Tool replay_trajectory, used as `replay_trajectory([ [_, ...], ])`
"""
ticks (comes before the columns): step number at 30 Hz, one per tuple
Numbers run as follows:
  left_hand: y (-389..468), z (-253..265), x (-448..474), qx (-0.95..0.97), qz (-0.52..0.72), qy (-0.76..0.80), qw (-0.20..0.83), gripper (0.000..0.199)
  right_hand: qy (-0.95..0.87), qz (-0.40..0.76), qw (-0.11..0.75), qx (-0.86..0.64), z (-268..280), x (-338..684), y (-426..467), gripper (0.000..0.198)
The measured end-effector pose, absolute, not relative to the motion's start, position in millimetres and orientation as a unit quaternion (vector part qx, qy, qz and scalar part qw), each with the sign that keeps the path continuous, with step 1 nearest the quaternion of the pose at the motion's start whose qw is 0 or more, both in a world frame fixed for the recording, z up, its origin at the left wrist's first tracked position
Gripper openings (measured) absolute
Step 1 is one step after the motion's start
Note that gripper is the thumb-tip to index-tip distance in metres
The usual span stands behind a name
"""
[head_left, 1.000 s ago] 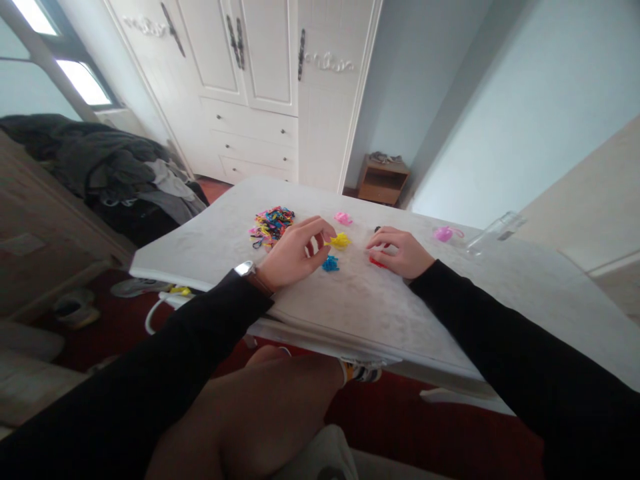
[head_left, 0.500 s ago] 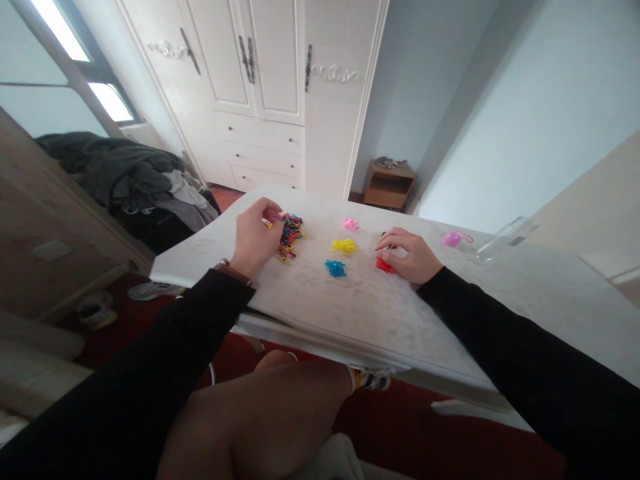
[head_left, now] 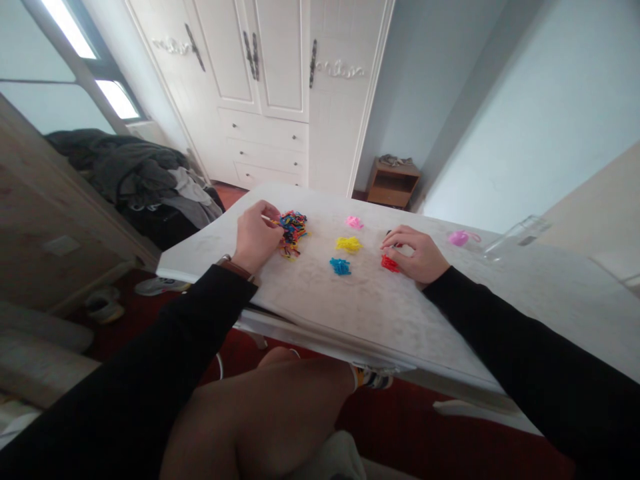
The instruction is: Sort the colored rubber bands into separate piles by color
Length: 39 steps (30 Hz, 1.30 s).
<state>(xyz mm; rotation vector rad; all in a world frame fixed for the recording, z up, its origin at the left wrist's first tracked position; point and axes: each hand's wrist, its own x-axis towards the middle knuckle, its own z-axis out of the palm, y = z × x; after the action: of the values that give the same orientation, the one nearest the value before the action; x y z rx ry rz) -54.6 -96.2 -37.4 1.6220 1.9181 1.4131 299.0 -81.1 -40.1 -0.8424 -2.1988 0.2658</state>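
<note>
My left hand (head_left: 257,237) rests at the left edge of a mixed multicoloured pile (head_left: 293,233) of small thin pieces that look like rubber bands. Its thumb and fingers are pinched together there, and what lies between the tips is too small to make out. Bent over a small red pile (head_left: 389,263), my right hand (head_left: 416,253) has its thumb and fingertips drawn close together; any piece in them cannot be made out. Something dark shows just behind its fingers. Between the hands lie separate pink (head_left: 355,222), yellow (head_left: 349,245) and blue piles (head_left: 341,267).
On the right of the white table (head_left: 350,300) are a pink-purple object with a loop (head_left: 463,237) and a clear container (head_left: 517,237) lying tilted. Beyond stand a white wardrobe (head_left: 270,80) and a small wooden cabinet (head_left: 393,185). Dark clothes (head_left: 130,167) are heaped at left.
My left fingers have closed at the mixed pile, where a gap with a small piece showed before. My right hand stays over the red pile. The view has shifted slightly.
</note>
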Motion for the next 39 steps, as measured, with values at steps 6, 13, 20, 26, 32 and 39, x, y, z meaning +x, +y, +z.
replay_trajectory([
  [6,-91,-38,-56,0.539,0.553,0.622,0.127,0.024,-0.860,0.111,0.374,-0.328,-38,299,-83,0.010],
  [13,-87,-41,-59,0.538,0.596,0.583,0.123,0.024,-0.863,0.117,0.365,-0.328,-37,299,-84,0.009],
  [20,-87,-43,-61,0.524,0.600,0.587,0.144,0.024,-0.864,0.120,0.364,-0.325,-39,300,-82,0.010],
  [26,-88,-47,-63,0.523,0.589,0.593,0.166,0.022,-0.866,0.113,0.367,-0.319,-38,298,-83,0.009],
  [32,-89,-45,-63,0.539,0.549,0.622,0.147,0.021,-0.866,0.122,0.364,-0.321,-37,298,-84,0.009],
  [39,-92,-41,-59,0.565,0.496,0.644,0.138,0.023,-0.865,0.127,0.361,-0.325,-37,298,-85,0.008],
])
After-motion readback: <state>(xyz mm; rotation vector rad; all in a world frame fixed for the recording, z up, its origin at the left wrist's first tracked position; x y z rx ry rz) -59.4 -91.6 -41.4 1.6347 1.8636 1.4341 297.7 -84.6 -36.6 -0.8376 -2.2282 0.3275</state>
